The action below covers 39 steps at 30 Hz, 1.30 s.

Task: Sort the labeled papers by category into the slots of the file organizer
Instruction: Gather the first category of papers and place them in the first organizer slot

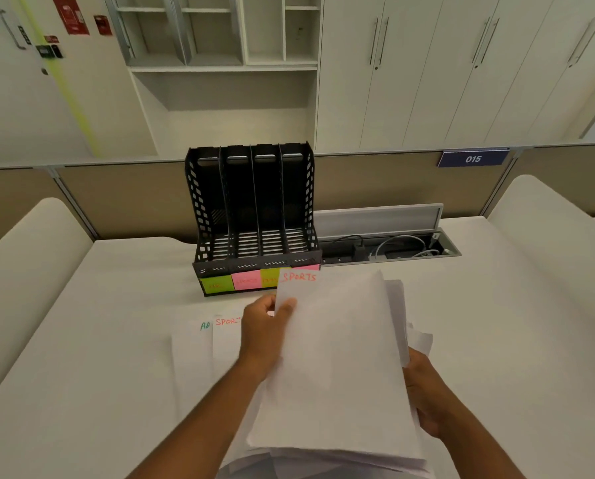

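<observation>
A black file organizer [253, 216] with several slots stands upright at the back of the desk, green and pink sticky labels [244, 281] on its front lip. My left hand [266, 331] pinches the left edge of a white sheet marked SPORTS [337, 344] in red, lifted off a thick paper stack [341, 454]. My right hand [427, 395] grips that stack from the right side. Two sheets lie flat on the desk left of my left hand: one marked SPORT [225, 340] in red, one marked AD [190, 344] in green, its label partly covered.
An open cable tray [389, 248] with wires sits in the white desk [99, 340] right of the organizer. A beige partition with a blue 015 sign [473, 158] runs behind. Rounded desk dividers rise at both sides. Cupboards and shelves fill the wall.
</observation>
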Motion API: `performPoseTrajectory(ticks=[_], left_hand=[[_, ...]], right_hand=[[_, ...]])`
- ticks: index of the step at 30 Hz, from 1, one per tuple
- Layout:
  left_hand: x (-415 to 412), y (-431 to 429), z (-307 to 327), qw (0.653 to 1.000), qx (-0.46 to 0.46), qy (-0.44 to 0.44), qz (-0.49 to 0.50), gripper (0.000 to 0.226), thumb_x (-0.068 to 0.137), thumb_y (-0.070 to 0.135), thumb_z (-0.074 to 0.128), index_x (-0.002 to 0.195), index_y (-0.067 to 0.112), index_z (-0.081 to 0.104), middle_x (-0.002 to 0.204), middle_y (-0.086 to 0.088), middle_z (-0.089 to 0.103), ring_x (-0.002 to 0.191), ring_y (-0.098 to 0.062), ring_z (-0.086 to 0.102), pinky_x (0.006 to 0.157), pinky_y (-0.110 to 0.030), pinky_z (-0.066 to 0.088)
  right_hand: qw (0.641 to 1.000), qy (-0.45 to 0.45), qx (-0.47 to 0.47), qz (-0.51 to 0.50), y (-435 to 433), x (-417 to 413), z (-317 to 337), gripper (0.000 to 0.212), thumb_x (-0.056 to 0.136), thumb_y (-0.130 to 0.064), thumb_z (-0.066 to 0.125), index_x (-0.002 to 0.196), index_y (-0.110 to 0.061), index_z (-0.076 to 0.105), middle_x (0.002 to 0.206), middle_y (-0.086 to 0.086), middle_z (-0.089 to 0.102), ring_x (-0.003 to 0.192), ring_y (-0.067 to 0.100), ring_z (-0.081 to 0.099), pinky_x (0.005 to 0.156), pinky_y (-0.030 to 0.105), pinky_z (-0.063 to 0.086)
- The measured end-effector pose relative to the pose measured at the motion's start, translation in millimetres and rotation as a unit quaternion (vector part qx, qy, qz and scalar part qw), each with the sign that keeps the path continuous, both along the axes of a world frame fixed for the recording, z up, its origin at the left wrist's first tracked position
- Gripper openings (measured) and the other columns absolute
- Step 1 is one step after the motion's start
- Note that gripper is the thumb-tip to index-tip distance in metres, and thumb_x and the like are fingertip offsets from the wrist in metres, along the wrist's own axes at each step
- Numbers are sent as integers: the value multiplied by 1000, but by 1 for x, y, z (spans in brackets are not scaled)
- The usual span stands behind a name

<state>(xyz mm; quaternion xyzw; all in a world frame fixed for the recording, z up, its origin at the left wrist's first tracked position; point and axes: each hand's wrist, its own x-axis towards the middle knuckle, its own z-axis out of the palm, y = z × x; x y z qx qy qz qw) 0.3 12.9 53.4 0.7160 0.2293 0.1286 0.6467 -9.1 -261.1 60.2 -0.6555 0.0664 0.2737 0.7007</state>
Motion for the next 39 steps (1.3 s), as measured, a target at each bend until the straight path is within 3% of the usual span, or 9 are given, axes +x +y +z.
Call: performPoseTrajectory(ticks=[3, 10, 15, 19, 22, 27, 30, 33, 39], left_hand=[[-3, -8, -10, 999, -21, 29, 2, 20, 90, 39, 77, 99, 21, 77, 101, -4, 81, 86, -25, 79, 77, -46, 68], [-17, -22, -18, 997, -59, 53, 7, 14, 91, 26, 79, 88, 12, 76, 87, -5, 82, 77, -27, 77, 72, -45, 66], [-22, -27, -22, 996, -65, 51, 45, 11, 92, 24, 79, 93, 15, 73, 96, -2, 81, 81, -23, 78, 71, -35, 67], [-25, -26, -25, 995, -79, 51, 45, 15, 91, 25, 79, 98, 15, 71, 100, -3, 79, 86, -24, 78, 76, -38, 68], [-24, -14, -34, 993, -86, 32, 79, 18, 90, 27, 81, 98, 17, 68, 100, -4, 76, 92, -27, 74, 82, -44, 67], [-21, 46, -59, 964, 46, 113, 237, 33, 90, 29, 81, 117, 20, 65, 126, -9, 65, 117, -34, 62, 97, -49, 56], [-23, 78, -68, 934, 136, 220, 245, 51, 88, 34, 82, 132, 18, 61, 138, -14, 62, 125, -40, 55, 101, -55, 52], [-27, 88, -73, 930, 152, 253, 218, 58, 89, 39, 80, 138, 17, 59, 137, -12, 69, 126, -39, 57, 102, -54, 49], [-32, 88, -72, 921, 191, 269, 207, 32, 87, 32, 81, 116, 18, 77, 124, -8, 78, 112, -35, 70, 102, -53, 54]], right_hand=[[1000, 9, 0, -7, -1, 1, -4, 34, 98, -28, 72, 125, -8, 71, 116, 28, 77, 106, 48, 75, 92, 65, 61], [1000, 29, 4, 8, 0, 0, -13, 36, 102, -30, 62, 124, -2, 70, 122, 34, 71, 105, 47, 74, 101, 71, 54], [991, 108, 56, -63, 1, -3, -6, 67, 99, -70, 40, 121, -19, 77, 120, 18, 80, 115, 40, 74, 96, 50, 59], [1000, 26, -9, 0, 4, -10, -12, 36, 104, -37, 59, 130, -15, 70, 118, 12, 81, 110, 35, 77, 104, 58, 57], [998, -6, -54, 8, 4, -11, -24, 29, 103, -21, 64, 126, -6, 70, 110, 18, 82, 105, 43, 77, 99, 62, 59], [995, -7, -69, -73, -6, -6, -27, 20, 103, -15, 62, 118, -8, 73, 104, 21, 82, 96, 46, 76, 79, 46, 65], [994, -12, -77, -80, -12, -3, -29, 20, 103, -15, 63, 118, -5, 72, 102, 22, 81, 88, 40, 75, 77, 44, 64], [993, -10, -80, -83, -14, -1, -29, 20, 103, -15, 63, 118, -6, 72, 102, 20, 82, 90, 41, 76, 76, 44, 64], [993, -14, -88, -79, -10, -2, -30, 19, 103, -17, 63, 117, -8, 72, 100, 19, 82, 92, 43, 76, 76, 45, 65]])
